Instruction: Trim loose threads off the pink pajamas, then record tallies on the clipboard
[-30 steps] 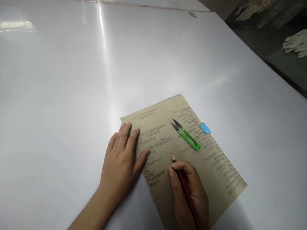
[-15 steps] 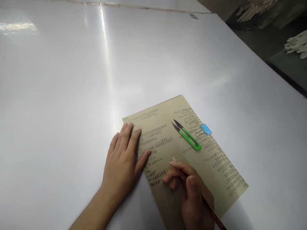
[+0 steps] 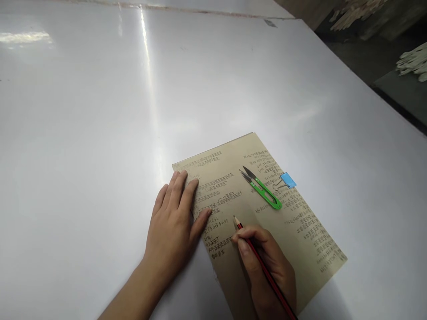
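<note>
A tan sheet of paper (image 3: 300,240) covered in pencil tally marks lies on the white table (image 3: 100,133). My left hand (image 3: 173,226) rests flat on its left edge, fingers spread. My right hand (image 3: 267,266) grips a red and black pencil (image 3: 263,271), whose tip hovers at or just above the paper near the written lines. Green thread snips (image 3: 262,189) lie on the sheet beyond the pencil tip. A blue binder clip (image 3: 285,181) grips the paper's right edge.
The glossy table stretches far to the left and back. Its right edge runs diagonally; beyond it are dark surfaces with piles of pale gloves (image 3: 413,60) and pale sticks (image 3: 353,11).
My right hand turned the pencil: half a second ago its point was tucked under the fingers with the shaft trailing back; now the point is forward again over the paper. My left hand stayed put.
</note>
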The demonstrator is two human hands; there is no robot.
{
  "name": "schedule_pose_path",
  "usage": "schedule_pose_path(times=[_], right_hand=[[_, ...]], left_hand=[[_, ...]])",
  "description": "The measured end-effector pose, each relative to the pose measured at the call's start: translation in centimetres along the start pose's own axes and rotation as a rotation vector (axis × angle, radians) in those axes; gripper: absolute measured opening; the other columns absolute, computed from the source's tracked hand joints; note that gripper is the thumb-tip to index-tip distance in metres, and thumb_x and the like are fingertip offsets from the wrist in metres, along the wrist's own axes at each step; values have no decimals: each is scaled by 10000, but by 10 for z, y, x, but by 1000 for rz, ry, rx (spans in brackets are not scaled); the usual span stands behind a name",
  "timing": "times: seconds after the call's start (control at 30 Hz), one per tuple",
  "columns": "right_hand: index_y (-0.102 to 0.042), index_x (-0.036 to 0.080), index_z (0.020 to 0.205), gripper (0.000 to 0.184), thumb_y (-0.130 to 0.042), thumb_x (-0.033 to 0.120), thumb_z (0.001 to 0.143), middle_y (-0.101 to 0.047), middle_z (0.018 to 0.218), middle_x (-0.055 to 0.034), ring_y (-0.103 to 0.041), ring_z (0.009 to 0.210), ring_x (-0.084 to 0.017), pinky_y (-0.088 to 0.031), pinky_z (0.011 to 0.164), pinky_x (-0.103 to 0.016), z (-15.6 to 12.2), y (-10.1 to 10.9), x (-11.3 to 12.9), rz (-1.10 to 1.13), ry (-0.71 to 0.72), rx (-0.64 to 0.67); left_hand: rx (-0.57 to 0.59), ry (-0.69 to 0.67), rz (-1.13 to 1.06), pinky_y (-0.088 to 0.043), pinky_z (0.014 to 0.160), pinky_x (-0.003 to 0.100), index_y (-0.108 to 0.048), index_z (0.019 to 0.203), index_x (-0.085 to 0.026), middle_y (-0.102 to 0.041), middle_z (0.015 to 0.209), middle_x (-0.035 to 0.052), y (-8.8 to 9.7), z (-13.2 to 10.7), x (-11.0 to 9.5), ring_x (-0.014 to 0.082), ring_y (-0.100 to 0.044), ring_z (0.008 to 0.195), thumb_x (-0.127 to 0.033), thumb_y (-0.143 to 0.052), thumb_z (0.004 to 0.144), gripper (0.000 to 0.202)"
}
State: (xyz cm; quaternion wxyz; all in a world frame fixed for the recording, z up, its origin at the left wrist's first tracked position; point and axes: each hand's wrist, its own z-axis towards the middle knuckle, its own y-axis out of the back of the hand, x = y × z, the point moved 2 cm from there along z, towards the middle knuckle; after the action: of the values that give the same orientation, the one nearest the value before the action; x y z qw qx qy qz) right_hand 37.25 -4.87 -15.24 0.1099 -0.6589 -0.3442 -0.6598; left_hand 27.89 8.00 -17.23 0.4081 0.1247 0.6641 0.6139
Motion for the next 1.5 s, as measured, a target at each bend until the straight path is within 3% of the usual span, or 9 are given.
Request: schedule_pose_path(times=[0.13,0.3,0.53,0.77,0.97,1.2,1.33,1.5], right_hand=[[-623,239,757,106,-540,265,817,-578,735,9,-562,722,-129,-456,708,-222,5,7,-4,67,61,71],[-635,229,789,174,-509,335,845,-547,621,5,-478,553,-111,-420,512,-206,6,13,-12,171,-78,58],[-626,232,827,128,-573,347,807,-552,638,8,-444,552,-96,-406,534,-201,8,14,-17,276,-164,-17],[-592,220,687,128,-608,315,772,-492,631,19,-423,578,-102,-381,526,-196,5,12,-14,222,-133,-40],[-429,195,550,340,-474,343,852,-393,551,19,-366,543,-114,-348,507,-215,4,8,-5,75,-23,72],[-362,186,534,396,-396,366,885,-343,522,29,-318,512,-107,-273,491,-237,1,6,-4,-48,-10,109],[-346,187,534,385,-379,341,886,-322,530,30,-294,509,-110,-263,505,-245,-2,4,-4,-125,-70,59],[-356,189,512,389,-380,320,877,-351,515,30,-321,501,-109,-270,500,-243,-4,1,-3,-180,-46,3]], left_hand=[[-17,-5,-6,-299,1047,476,-378,1280,-184,-350,1406,131,0,0,0,267,-283,1319,-386,-448,870,462],[-13,-13,3,-307,1046,469,-376,1279,-172,-356,1402,136,1,1,0,258,-278,1322,-388,-442,876,462],[5,-6,-2,-294,1055,478,-387,1274,-144,-356,1400,155,3,2,-1,267,-278,1322,-393,-427,882,466],[18,-2,-20,-270,1070,467,-386,1278,-151,-332,1419,144,2,3,-1,257,-256,1332,-407,-424,885,471],[6,-5,-16,-271,1070,449,-395,1276,-138,-344,1414,141,2,2,-1,250,-265,1329,-408,-423,887,474],[4,-3,-6,-251,1083,426,-393,1285,-146,-329,1425,125,2,1,-1,236,-247,1337,-415,-418,888,480],[3,0,-12,-245,1086,424,-394,1285,-144,-333,1423,125,2,2,0,235,-245,1338,-412,-416,890,478],[11,-2,-8,-247,1085,424,-390,1291,-141,-322,1428,125,2,2,0,236,-232,1343,-417,-415,890,488]])
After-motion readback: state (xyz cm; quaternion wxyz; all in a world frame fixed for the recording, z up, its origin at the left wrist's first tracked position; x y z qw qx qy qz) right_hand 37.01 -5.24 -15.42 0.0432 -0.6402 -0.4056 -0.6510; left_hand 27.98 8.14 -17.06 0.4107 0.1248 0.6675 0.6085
